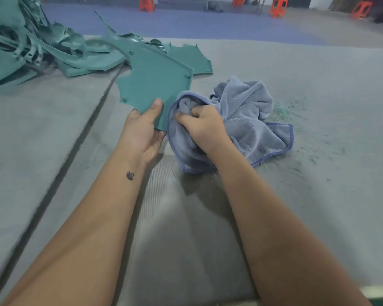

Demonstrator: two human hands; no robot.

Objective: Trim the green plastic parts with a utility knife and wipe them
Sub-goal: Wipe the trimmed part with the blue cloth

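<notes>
Grey felt covered the work surface (318,89), with blue flooring and orange stools (279,6) far beyond the hands.

From the head camera, the left hand (145,127) gripped the near corner of a flat green plastic part (155,82), thumb pressed on its upper face and fingers curled underneath, so the part stood lifted and tilted off the felt. Just beside it, the right hand (202,127) was clenched round a bunched blue cloth (248,120), whose folded edge touched the part's right side; the rest of the cloth trailed on the felt to the right of that hand. A heap of green parts and strips (42,54) lay ahead and to the left of the left hand, another flat piece (192,59) just behind the held one. Green shavings (285,109) were scattered past the cloth. A dark seam (75,146) ran diagonally left of the left arm; open felt lay on either side of both arms.
</notes>
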